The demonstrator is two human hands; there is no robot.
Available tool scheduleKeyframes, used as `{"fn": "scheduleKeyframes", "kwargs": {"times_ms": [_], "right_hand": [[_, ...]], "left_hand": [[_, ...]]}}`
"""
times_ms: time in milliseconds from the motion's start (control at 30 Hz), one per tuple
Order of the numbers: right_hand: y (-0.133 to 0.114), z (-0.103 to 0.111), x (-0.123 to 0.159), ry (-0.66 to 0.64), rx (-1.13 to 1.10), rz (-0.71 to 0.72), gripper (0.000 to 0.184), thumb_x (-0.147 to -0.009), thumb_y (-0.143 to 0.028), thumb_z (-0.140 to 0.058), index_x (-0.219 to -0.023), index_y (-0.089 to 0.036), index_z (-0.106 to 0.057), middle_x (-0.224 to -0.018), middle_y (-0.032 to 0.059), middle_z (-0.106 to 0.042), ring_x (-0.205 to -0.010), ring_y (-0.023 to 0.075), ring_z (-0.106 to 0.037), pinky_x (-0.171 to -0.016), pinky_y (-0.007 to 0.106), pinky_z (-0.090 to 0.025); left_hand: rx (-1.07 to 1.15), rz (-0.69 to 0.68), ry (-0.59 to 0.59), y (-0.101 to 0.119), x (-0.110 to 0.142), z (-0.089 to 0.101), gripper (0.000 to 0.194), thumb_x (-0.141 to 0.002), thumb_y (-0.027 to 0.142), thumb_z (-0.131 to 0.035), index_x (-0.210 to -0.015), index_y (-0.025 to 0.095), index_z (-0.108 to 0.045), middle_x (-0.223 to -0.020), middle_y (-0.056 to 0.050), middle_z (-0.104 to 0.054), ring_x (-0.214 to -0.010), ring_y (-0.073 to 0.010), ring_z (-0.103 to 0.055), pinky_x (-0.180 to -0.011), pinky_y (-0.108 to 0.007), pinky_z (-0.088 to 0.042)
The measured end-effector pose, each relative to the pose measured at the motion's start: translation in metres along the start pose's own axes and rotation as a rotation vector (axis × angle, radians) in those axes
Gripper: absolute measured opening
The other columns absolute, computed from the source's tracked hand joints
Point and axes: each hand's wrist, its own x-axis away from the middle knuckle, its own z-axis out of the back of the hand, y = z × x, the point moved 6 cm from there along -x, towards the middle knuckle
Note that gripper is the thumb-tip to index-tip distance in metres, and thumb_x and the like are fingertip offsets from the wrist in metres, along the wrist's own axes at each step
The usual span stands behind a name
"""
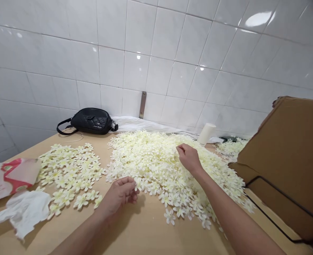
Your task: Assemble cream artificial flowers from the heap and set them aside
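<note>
The worktop (151, 230) spans the scene, with cardboard (286, 152) at the right. The pile of flowers (146, 159) covers the middle; a thinner spread (78, 185) lies left, near a bag (92, 120) at the far left. The right hand (188, 157), fingers curled together, is over the pile. The left hand (123, 191), half-curled, is at its near edge; whether either grips a flower, I cannot tell.

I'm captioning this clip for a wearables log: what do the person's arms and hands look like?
The left hand and right hand are ungloved, with no ring visible. Both forearms are bare, with no sleeve, watch or bracelet in view.
</note>
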Motion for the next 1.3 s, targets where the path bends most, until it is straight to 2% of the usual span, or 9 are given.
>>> {"fn": "scheduleKeyframes", "kwargs": {"times_ms": [133,267,333,433,567,867,1100,1233,1300], "right_hand": [[-0.002,-0.004,-0.005,0.001,0.082,0.034,0.018,-0.07,-0.031,-0.049,-0.065,-0.016,-0.058,-0.058,0.0016,-0.056,-0.055,0.015,-0.046,-0.056,0.027,-0.033],[-0.018,-0.01,0.03,-0.037,0.079,0.038,0.02,-0.076,-0.032,-0.045,-0.073,-0.016,-0.058,-0.067,0.0034,-0.058,-0.061,0.0159,-0.05,-0.058,0.027,-0.036],[-0.036,-0.023,0.056,-0.128,0.035,0.071,0.019,-0.078,-0.031,-0.046,-0.072,-0.017,-0.058,-0.068,0.0028,-0.059,-0.065,0.0157,-0.052,-0.061,0.026,-0.038],[-0.063,-0.05,0.093,-0.375,-0.052,0.132,0.016,-0.078,-0.03,-0.049,-0.072,-0.018,-0.058,-0.069,0.0015,-0.06,-0.066,0.0146,-0.053,-0.062,0.025,-0.039],[-0.076,-0.073,0.117,-0.545,-0.12,0.13,0.015,-0.078,-0.029,-0.05,-0.076,-0.018,-0.059,-0.072,0.0017,-0.061,-0.069,0.0152,-0.055,-0.063,0.025,-0.041],[-0.065,-0.079,0.122,-0.549,-0.135,0.093,0.018,-0.081,-0.023,-0.042,-0.072,-0.017,-0.057,-0.064,0.0002,-0.056,-0.061,0.013,-0.051,-0.058,0.024,-0.038],[-0.051,-0.077,0.116,-0.551,-0.339,-0.114,0.016,-0.079,-0.028,-0.047,-0.071,-0.016,-0.054,-0.063,-0.0005,-0.052,-0.059,0.0115,-0.047,-0.055,0.023,-0.037],[-0.039,-0.064,0.1,-0.481,-0.565,-0.247,0.018,-0.075,-0.033,-0.053,-0.073,-0.016,-0.054,-0.063,0.0001,-0.053,-0.063,0.0134,-0.052,-0.064,0.027,-0.042],[-0.035,-0.049,0.084,-0.403,-0.506,-0.206,0.018,-0.075,-0.033,-0.052,-0.072,-0.016,-0.054,-0.064,0.0008,-0.053,-0.064,0.0139,-0.052,-0.066,0.029,-0.042]], "left_hand": [[-0.005,-0.003,-0.003,0.001,-0.001,0.0,0.021,-0.059,0.026,-0.067,-0.058,0.014,-0.05,-0.053,-0.003,-0.058,-0.044,-0.0091,-0.05,-0.047,-0.021,-0.036],[-0.017,-0.022,-0.007,0.001,0.004,-0.003,0.021,-0.06,0.028,-0.066,-0.059,0.014,-0.051,-0.052,-0.001,-0.056,-0.045,-0.0081,-0.049,-0.049,-0.02,-0.036],[-0.038,-0.019,-0.005,0.002,0.006,-0.005,0.02,-0.061,0.027,-0.065,-0.058,0.013,-0.05,-0.051,-0.001,-0.054,-0.045,-0.0074,-0.049,-0.049,-0.02,-0.036],[-0.089,-0.049,0.006,0.004,0.008,-0.006,0.019,-0.061,0.026,-0.065,-0.058,0.013,-0.051,-0.052,0.0,-0.054,-0.044,-0.0072,-0.047,-0.049,-0.021,-0.037],[-0.131,-0.095,-0.038,0.005,0.008,-0.006,0.016,-0.064,0.026,-0.064,-0.061,0.013,-0.054,-0.056,-0.001,-0.055,-0.047,-0.0073,-0.047,-0.052,-0.023,-0.038],[-0.092,-0.019,-0.082,-0.002,0.005,-0.007,0.016,-0.065,0.026,-0.064,-0.063,0.013,-0.055,-0.055,-0.002,-0.057,-0.051,-0.0096,-0.053,-0.055,-0.024,-0.041],[-0.026,-0.008,-0.069,-0.002,0.002,-0.007,0.016,-0.063,0.023,-0.066,-0.061,0.012,-0.054,-0.057,-0.003,-0.059,-0.049,-0.0093,-0.053,-0.054,-0.023,-0.043],[-0.016,-0.024,-0.015,0.0,0.002,-0.004,0.018,-0.062,0.023,-0.066,-0.06,0.012,-0.052,-0.055,-0.002,-0.058,-0.047,-0.0087,-0.052,-0.052,-0.022,-0.041],[-0.011,-0.031,-0.008,0.0,0.001,-0.003,0.018,-0.062,0.023,-0.066,-0.06,0.013,-0.052,-0.054,-0.001,-0.056,-0.046,-0.0083,-0.051,-0.05,-0.021,-0.04]]}}
